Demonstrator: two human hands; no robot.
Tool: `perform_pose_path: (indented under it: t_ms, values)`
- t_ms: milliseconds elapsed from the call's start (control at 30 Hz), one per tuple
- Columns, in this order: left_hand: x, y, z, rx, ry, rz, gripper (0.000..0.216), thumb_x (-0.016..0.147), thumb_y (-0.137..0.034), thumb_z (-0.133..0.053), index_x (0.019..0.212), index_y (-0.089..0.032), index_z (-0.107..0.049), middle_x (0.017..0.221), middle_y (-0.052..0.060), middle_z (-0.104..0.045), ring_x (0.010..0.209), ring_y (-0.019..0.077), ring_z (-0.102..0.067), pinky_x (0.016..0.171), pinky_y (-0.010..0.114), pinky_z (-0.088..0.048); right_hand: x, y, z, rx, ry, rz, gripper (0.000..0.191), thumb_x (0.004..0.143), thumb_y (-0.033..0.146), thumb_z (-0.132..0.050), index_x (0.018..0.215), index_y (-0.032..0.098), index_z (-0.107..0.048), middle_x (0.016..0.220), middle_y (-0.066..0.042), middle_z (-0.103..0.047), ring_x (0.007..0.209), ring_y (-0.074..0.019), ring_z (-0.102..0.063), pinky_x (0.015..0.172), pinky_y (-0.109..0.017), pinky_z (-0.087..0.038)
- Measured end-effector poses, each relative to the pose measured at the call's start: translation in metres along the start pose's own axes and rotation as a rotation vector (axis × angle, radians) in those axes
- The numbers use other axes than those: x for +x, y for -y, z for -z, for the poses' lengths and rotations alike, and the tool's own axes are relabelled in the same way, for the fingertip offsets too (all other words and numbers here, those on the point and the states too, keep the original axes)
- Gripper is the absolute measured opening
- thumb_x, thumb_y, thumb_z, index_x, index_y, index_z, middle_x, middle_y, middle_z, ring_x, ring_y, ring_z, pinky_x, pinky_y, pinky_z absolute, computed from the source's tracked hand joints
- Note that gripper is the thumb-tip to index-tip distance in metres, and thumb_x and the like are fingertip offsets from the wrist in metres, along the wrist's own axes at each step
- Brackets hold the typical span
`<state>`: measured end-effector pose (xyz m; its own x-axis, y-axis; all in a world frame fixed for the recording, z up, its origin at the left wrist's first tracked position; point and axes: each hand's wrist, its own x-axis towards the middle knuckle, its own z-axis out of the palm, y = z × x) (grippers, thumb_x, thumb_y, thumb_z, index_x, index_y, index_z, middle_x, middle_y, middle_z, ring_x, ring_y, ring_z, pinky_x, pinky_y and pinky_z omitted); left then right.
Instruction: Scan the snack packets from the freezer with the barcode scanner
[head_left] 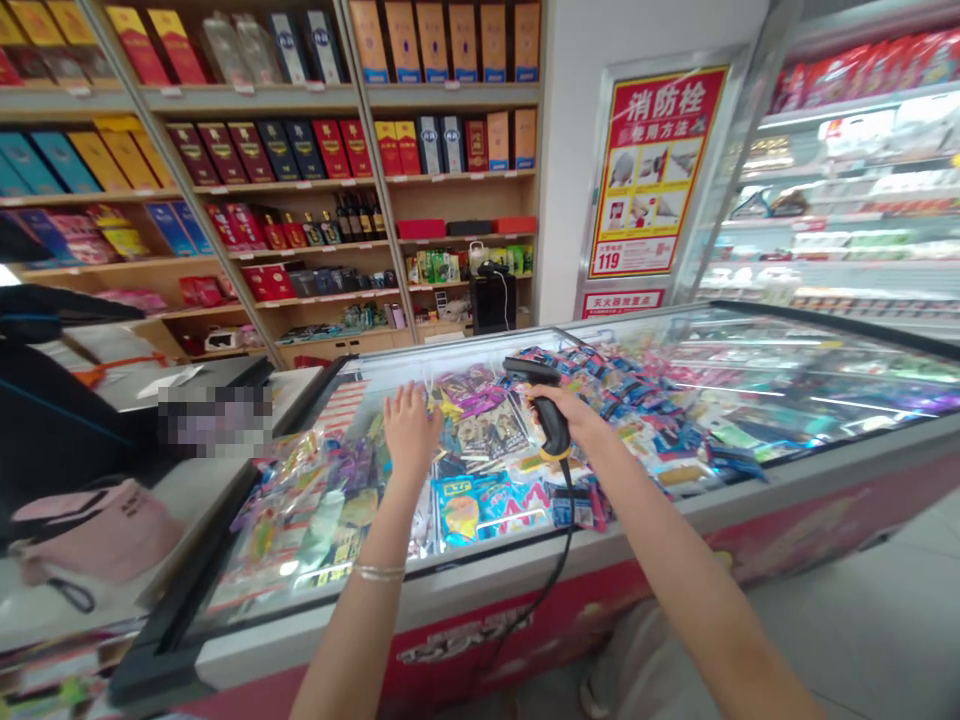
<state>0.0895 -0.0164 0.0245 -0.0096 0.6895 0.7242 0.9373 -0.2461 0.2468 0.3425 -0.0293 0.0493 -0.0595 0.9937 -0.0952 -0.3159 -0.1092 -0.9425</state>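
My right hand is wrapped around the handle of a black barcode scanner, its head pointing left and its cable running down past the freezer's front edge. To the left, my left hand holds nothing, its fingers stretched out and apart above the glass-topped chest freezer; contact with the glass cannot be made out. Below and between both hands are colourful wrapped packets, among them blue packets near the front and purple packets farther back. More red-and-blue packets are heaped right of the scanner.
At left, a counter carries a pink bag beside dark equipment. Shelves of boxed bottles line the back wall. A red fire-hydrant sign hangs right of them. Refrigerated shelves stand at right, with tiled floor below.
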Motion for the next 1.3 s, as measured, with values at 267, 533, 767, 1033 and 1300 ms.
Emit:
perform_pose_path:
  t_ms: [267,533,767,1033,1300]
  values:
    - [0.004,-0.108,-0.074,-0.149,0.272,-0.174,0.040,0.086,-0.022,-0.044,0.125,-0.014,-0.050,0.132,0.014,-0.052,0.120,0.0260,-0.049,0.101,0.039,-0.038,0.007,0.014,0.088,0.076,-0.136,-0.054,0.007,0.073,0.016,-0.063,0.069,0.013,-0.059,0.054,-0.002,-0.059,0.042,-0.0086,-0.051,0.039,-0.017,-0.044]
    - [-0.015,-0.121,-0.116,0.079,0.380,-0.085,0.035,0.090,-0.033,-0.041,0.111,-0.011,-0.058,0.107,0.017,-0.060,0.105,0.0294,-0.054,0.088,0.040,-0.042,0.021,0.007,0.138,0.192,-0.144,-0.083,0.006,0.074,0.018,-0.062,0.072,0.014,-0.058,0.055,0.001,-0.057,0.044,-0.0088,-0.052,0.040,-0.017,-0.044]
    - [-0.026,-0.116,-0.133,0.023,0.554,0.018,0.047,0.089,-0.048,-0.039,0.089,-0.011,-0.067,0.103,0.020,-0.059,0.106,0.0326,-0.051,0.089,0.044,-0.039,0.018,-0.004,0.137,0.154,-0.153,-0.109,0.008,0.072,0.018,-0.065,0.077,0.013,-0.061,0.058,-0.001,-0.061,0.044,-0.0081,-0.053,0.040,-0.016,-0.044]
    - [-0.017,-0.114,-0.129,-0.203,0.649,0.075,0.021,0.087,-0.016,-0.040,0.089,-0.015,-0.061,0.093,0.013,-0.065,0.093,0.0227,-0.059,0.083,0.034,-0.040,0.010,0.002,0.128,0.052,-0.173,-0.150,0.010,0.073,0.020,-0.064,0.067,0.013,-0.061,0.055,-0.002,-0.060,0.041,-0.0086,-0.052,0.035,-0.018,-0.043]
    - [-0.003,-0.110,-0.114,-0.936,0.347,0.625,0.015,0.087,-0.031,-0.039,0.091,-0.020,-0.049,0.062,-0.003,-0.051,0.054,0.0120,-0.049,0.054,0.023,-0.036,0.009,-0.003,0.136,0.080,-0.079,-0.129,0.010,0.073,0.022,-0.066,0.071,0.012,-0.062,0.058,-0.002,-0.062,0.043,-0.0087,-0.054,0.038,-0.016,-0.046]
